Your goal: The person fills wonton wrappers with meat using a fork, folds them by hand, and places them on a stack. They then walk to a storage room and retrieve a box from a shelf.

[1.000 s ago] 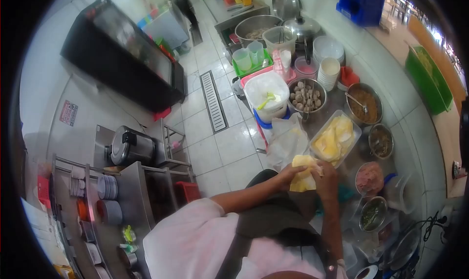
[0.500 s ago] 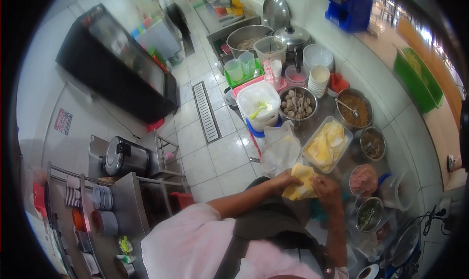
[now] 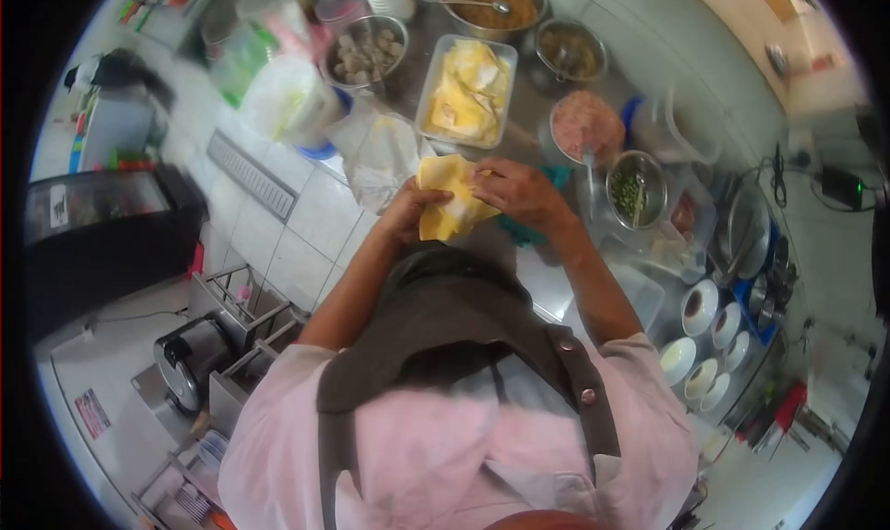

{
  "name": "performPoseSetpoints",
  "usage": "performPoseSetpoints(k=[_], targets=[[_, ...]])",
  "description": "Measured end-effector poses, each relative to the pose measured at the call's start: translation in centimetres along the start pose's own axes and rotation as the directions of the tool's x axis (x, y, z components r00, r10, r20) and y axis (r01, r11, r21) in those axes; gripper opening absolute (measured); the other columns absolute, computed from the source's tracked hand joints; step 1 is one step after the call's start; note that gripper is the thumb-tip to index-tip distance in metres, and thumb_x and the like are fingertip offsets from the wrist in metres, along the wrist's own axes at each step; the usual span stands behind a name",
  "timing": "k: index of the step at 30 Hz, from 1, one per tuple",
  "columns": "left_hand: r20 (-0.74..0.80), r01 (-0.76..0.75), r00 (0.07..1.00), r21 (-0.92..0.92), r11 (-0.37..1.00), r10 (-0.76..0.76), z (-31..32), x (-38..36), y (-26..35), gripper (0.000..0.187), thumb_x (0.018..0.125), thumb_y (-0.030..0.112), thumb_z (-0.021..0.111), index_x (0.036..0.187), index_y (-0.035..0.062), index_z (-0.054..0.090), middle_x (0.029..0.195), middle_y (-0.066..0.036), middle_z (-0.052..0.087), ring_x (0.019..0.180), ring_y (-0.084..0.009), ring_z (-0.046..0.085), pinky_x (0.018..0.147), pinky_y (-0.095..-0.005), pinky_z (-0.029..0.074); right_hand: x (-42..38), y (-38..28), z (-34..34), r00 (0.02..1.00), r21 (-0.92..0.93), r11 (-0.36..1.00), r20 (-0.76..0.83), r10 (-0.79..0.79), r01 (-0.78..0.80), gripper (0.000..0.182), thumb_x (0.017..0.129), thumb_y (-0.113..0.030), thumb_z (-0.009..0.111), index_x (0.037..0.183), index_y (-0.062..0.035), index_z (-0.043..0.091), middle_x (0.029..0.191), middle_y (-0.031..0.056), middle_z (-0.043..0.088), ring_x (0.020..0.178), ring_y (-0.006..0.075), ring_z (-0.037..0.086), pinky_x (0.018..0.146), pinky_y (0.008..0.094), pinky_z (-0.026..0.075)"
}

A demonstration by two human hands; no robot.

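- The left hand (image 3: pixel 405 213) and the right hand (image 3: pixel 514 191) meet on one soft yellow square dough wrapper (image 3: pixel 447 205), which is held in the air just in front of the person's chest, above the near edge of the steel table (image 3: pixel 533 131).
- The grip of the left hand is closed on the left and lower edge of the wrapper. The grip of the right hand is closed on its upper right part, with the fingers lying over the sheet.
- The wrapper lies between the two hands, touching both. Its long axis runs about from upper left to lower right, and the sheet looks folded or creased in the middle. Neither hand is clearly nearer, since both hold it.
- Places counted from the wrapper:
- Just beyond it stands a clear rectangular plastic tray of yellow wrappers (image 3: pixel 464 89).
- To the right and a little beyond is a round steel bowl of pink minced filling (image 3: pixel 586 125), and further right a small steel bowl of chopped green herbs (image 3: pixel 634 189).
- Beyond and to the left is a steel bowl of brown meatballs (image 3: pixel 363 52).
- Just left of it lies a crumpled clear plastic bag (image 3: pixel 382 154).
- Well to the right, lower down, stand several small white bowls (image 3: pixel 705 340).
- I cannot tell if any filling is already inside the wrapper.
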State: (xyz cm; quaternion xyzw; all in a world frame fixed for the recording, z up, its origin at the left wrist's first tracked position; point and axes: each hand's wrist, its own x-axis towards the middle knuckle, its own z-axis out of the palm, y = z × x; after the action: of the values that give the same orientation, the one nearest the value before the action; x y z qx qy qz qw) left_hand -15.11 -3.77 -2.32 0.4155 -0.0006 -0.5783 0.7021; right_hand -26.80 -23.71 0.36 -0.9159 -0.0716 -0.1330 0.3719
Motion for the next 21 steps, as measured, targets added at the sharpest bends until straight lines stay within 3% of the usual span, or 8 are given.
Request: performPoseSetpoints(k=[7,8,9,10,12,13,15,21], targets=[[-0.078,0.174,0.981,-0.048,0.984,-0.177,0.5,-0.3,0.4,0.052,0.080,-0.002,0.062,0.130,0.0017,0.049,0.116,-0.014,0.062,0.099,-0.0295,0.066,0.082,-0.0450,0.057,-2.9,1.4,2.7,0.990,-0.101,0.986,-0.022,-0.138,0.135,0.014,0.084,-0.010,0.067,0.096,-0.0039,0.066,0.105,0.0112,0.064,0.086,0.0272,0.065,0.072,0.0359,0.055],[-0.054,-0.008,0.998,0.019,1.000,0.009,0.4,0.6,-0.5,0.052,0.080,-0.002,0.063,0.130,0.0018,0.048,0.116,-0.014,0.061,0.100,-0.0291,0.066,0.083,-0.0447,0.057,-1.8,3.3,2.4,0.967,-0.228,0.945,-0.045,-0.251,0.235,0.014,0.083,-0.009,0.067,0.096,-0.0033,0.066,0.104,0.0116,0.065,0.085,0.0275,0.066,0.071,0.0356,0.055],[-0.065,0.022,0.998,0.052,0.998,-0.019,1.1,0.4,0.2,0.054,0.079,-0.002,0.063,0.131,0.0017,0.048,0.118,-0.015,0.061,0.103,-0.0293,0.065,0.084,-0.0439,0.057,-1.2,3.0,1.5,0.965,-0.250,0.939,-0.050,-0.256,0.236,0.014,0.083,-0.009,0.067,0.096,-0.0033,0.066,0.104,0.0116,0.065,0.085,0.0275,0.066,0.071,0.0356,0.055],[-0.025,0.066,0.998,0.026,0.998,-0.065,1.6,0.0,0.4,0.054,0.079,-0.002,0.062,0.131,0.0017,0.047,0.118,-0.015,0.060,0.104,-0.0296,0.064,0.085,-0.0434,0.057,-1.2,1.3,1.0,0.987,0.031,0.999,-0.158,-0.024,0.029,0.013,0.084,-0.010,0.066,0.096,-0.0030,0.066,0.102,0.0115,0.065,0.081,0.0243,0.065,0.069,0.0330,0.054],[0.005,0.103,0.995,0.016,0.995,-0.103,1.4,0.2,1.0,0.055,0.079,-0.002,0.062,0.132,0.0017,0.047,0.119,-0.015,0.060,0.105,-0.0300,0.063,0.086,-0.0429,0.056,-1.4,1.3,2.1,0.870,0.542,0.765,-0.115,0.479,-0.349,0.015,0.091,-0.015,0.062,0.093,-0.0012,0.067,0.094,0.0077,0.067,0.074,0.0128,0.062,0.065,0.0250,0.050],[0.017,0.091,0.996,-0.015,0.996,-0.090,1.4,0.2,0.6,0.055,0.080,-0.002,0.061,0.132,0.0011,0.046,0.119,-0.015,0.060,0.106,-0.0305,0.063,0.087,-0.0429,0.056,-2.1,1.9,3.1,0.866,0.552,0.754,-0.110,0.488,-0.355,0.015,0.091,-0.015,0.062,0.093,-0.0012,0.067,0.094,0.0077,0.067,0.074,0.0128,0.062,0.065,0.0250,0.050],[0.038,0.078,0.996,-0.040,0.996,-0.076,1.3,0.6,0.5,0.055,0.080,-0.002,0.061,0.132,0.0005,0.045,0.120,-0.015,0.059,0.106,-0.0310,0.063,0.087,-0.0430,0.056,-2.4,3.1,3.5,0.675,0.883,0.180,0.185,0.714,-0.433,0.021,0.095,-0.019,0.059,0.095,0.0010,0.066,0.094,0.0050,0.066,0.072,0.0075,0.058,0.064,0.0224,0.048],[0.090,0.097,0.992,-0.138,0.986,-0.085,2.2,1.3,0.4,0.054,0.080,-0.004,0.060,0.132,-0.0007,0.044,0.121,-0.017,0.058,0.109,-0.0323,0.062,0.091,-0.0442,0.054,-2.5,0.9,1.1,0.666,0.931,0.223,0.029,0.745,-0.290,0.026,0.095,-0.021,0.060,0.105,0.0028,0.064,0.092,0.0039,0.066,0.073,0.0075,0.059,0.066,0.0209,0.048]])
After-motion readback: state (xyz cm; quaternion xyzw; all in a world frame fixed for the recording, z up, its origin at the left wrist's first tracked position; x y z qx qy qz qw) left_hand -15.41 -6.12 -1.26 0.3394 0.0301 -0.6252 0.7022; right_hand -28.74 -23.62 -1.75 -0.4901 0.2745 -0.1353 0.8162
